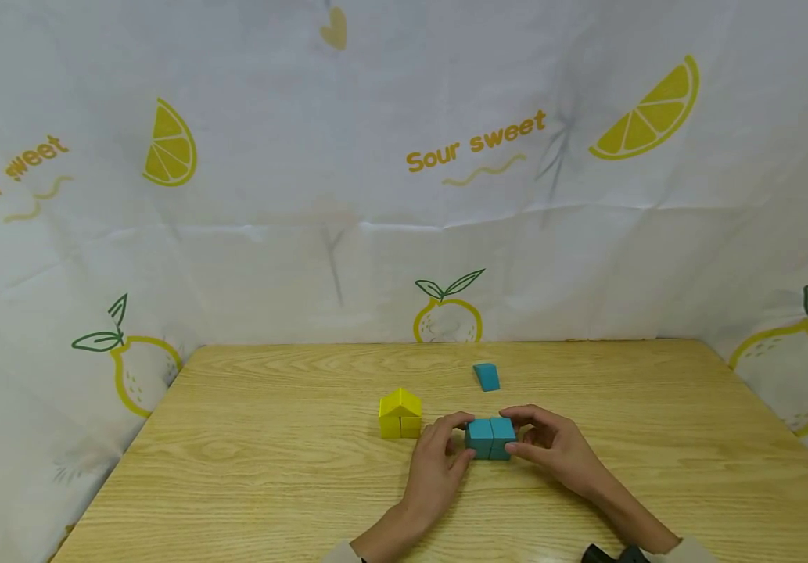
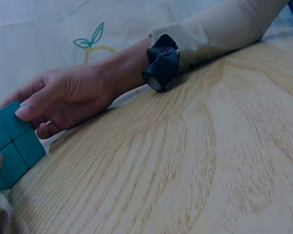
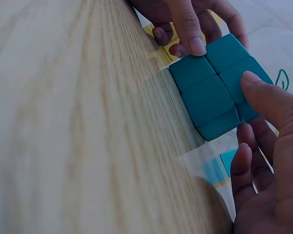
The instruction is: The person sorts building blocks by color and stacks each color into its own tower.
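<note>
On the table, blue blocks (image 1: 490, 439) stand pressed together in two columns, two blocks high. My left hand (image 1: 437, 461) holds their left side between thumb and fingers. From the right, my right hand (image 1: 558, 450) pinches the stack. In the right wrist view, the right thumb lies on the front of an upper blue block (image 3: 244, 78), and the left thumb touches the block column opposite. The left wrist view shows the same stack (image 2: 14, 141) at its left edge, with most of the left hand out of frame. The fingertips behind the stack are partly hidden.
Left of the hands stands a small yellow block house (image 1: 400, 414) with a triangular roof piece. A loose blue block with a slanted side (image 1: 486, 377) lies beyond the stack. Behind the wooden table (image 1: 270, 469) hangs a white lemon-print cloth (image 1: 347, 258).
</note>
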Demonstrator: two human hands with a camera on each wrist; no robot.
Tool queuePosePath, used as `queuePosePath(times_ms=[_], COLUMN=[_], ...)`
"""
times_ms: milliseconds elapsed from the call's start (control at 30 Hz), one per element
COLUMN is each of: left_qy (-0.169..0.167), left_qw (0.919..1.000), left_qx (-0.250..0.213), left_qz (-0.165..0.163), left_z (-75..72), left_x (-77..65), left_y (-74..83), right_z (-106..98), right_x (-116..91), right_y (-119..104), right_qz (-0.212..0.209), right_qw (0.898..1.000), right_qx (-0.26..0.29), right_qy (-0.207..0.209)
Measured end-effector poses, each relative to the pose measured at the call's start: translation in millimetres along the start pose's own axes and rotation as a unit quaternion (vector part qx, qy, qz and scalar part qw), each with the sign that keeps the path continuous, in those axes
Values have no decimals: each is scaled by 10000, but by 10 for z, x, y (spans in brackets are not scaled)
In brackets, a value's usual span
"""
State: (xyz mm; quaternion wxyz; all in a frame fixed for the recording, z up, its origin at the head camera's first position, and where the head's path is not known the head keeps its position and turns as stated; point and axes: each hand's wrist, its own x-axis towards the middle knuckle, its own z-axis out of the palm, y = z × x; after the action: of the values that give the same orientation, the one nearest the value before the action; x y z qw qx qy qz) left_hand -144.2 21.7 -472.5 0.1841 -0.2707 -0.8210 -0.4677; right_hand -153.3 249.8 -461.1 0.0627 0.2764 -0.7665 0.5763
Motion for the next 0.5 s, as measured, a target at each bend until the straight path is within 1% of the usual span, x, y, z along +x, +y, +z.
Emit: queuePosePath(times_ms=[500], left_qy=[-35], left_qw=[10000], left_qx=[-36], left_qz=[-70], left_z=[-3], left_x=[2], left_y=[6], right_z=[1], right_x=[2], right_y=[3], right_qz=[50], right_qw=[10000], right_qx=[-10], right_qy=[-4])
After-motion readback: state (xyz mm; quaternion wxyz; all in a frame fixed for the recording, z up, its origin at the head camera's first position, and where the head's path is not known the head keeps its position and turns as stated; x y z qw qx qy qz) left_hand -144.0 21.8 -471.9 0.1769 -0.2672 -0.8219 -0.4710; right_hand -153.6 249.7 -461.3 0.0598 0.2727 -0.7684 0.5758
